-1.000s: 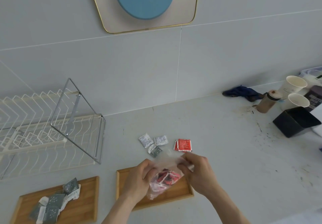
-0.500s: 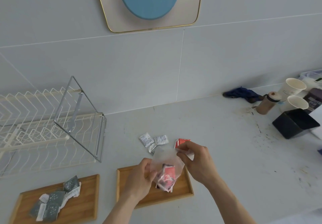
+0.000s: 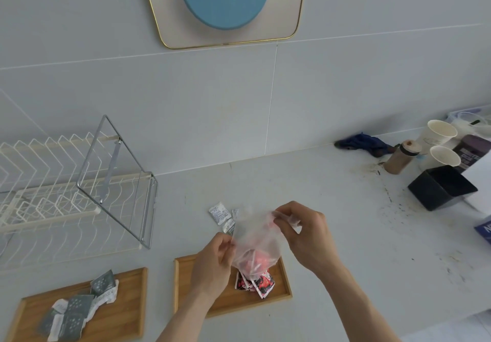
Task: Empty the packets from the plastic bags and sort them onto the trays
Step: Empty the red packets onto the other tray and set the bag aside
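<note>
Plastic bag hangs mouth-down, both hands pinching it, over tray.

Both hands, left and right, are pinching a clear plastic bag above the right wooden tray, where red packets are lying.

- Plastic bag: thin, translucent, crinkled film.
- Trays: matt wood, visible grain.
- Dish rack: cream coated wire, shiny metal frame.
- Counter: smooth, matt, speckled with stains.
</note>
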The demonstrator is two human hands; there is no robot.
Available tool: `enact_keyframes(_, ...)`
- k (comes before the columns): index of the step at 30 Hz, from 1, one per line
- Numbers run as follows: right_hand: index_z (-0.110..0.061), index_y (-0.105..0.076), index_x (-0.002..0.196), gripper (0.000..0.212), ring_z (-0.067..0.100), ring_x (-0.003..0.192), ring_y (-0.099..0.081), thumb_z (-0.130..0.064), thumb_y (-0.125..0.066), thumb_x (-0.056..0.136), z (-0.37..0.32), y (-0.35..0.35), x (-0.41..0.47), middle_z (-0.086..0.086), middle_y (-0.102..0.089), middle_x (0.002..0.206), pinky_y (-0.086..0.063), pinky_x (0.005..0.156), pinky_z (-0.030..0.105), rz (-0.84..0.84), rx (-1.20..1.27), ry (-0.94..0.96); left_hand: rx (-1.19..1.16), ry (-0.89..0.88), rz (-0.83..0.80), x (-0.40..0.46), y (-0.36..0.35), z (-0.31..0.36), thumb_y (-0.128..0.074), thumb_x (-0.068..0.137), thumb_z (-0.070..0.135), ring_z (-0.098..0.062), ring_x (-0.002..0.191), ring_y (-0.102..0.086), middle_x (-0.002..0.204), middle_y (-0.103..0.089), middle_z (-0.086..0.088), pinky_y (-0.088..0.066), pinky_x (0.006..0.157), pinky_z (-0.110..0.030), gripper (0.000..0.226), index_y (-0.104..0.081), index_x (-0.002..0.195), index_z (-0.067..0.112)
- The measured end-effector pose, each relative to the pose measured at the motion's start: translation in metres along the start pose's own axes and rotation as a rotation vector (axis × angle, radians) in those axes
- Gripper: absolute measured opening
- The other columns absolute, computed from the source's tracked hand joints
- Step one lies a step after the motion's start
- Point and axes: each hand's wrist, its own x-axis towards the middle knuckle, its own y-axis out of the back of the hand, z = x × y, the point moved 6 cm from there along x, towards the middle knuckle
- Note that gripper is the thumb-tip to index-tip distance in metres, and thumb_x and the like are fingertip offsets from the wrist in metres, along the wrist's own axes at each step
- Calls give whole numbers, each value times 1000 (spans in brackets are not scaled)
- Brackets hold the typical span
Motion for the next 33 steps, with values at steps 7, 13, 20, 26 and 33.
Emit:
enact_keyframes(7,-5,-71,96,9,28,79,-74,0,-68,91,18,0,-1,10,-75,84,-62,75,40,56,724,-477,-555,191,-111,-13,8,14,-75,80,51,-3,114,-49,127,-45,24,-36,97,-28,81,-25,143,45)
enact_keyframes(13,-1,-67,101,10,27,79,-72,-8,-64,96,28,-41,-18,15,-70,90,-62,77,43,-104,975,-740,-644,352,-98,-11,26,-12,-82,79,29,-23,101,-71,105,-75,-11,-56,90,-43,60,-54,132,21)
enact_keyframes(20,-5,-74,93,7,25,76,-72,-7,-67,94,26,-88,-21,14,-73,85,-60,61,34,-121,644,-754,-736,438,112,-15,83,-66,-77,84,14,-26,84,-71,95,-76,-8,-55,72,-38,33,-66,114,12)
enact_keyframes(26,-8,-74,85,11,21,63,-69,-5,-66,93,5,-146,-23,11,-73,74,-57,61,36,-208,454,-720,-717,425,261,-29,138,-113,-74,85,0,-19,56,-59,62,-70,-4,-48,48,-29,17,-65,100,1)
enact_keyframes(33,-5,-73,85,5,22,60,-64,-4,-69,88,-43,-229,-50,12,-72,74,-54,51,29,-416,298,-717,-685,448,360,-58,214,-182,-74,85,1,-20,53,-55,60,-67,-6,-41,41,-26,15,-64,96,1)
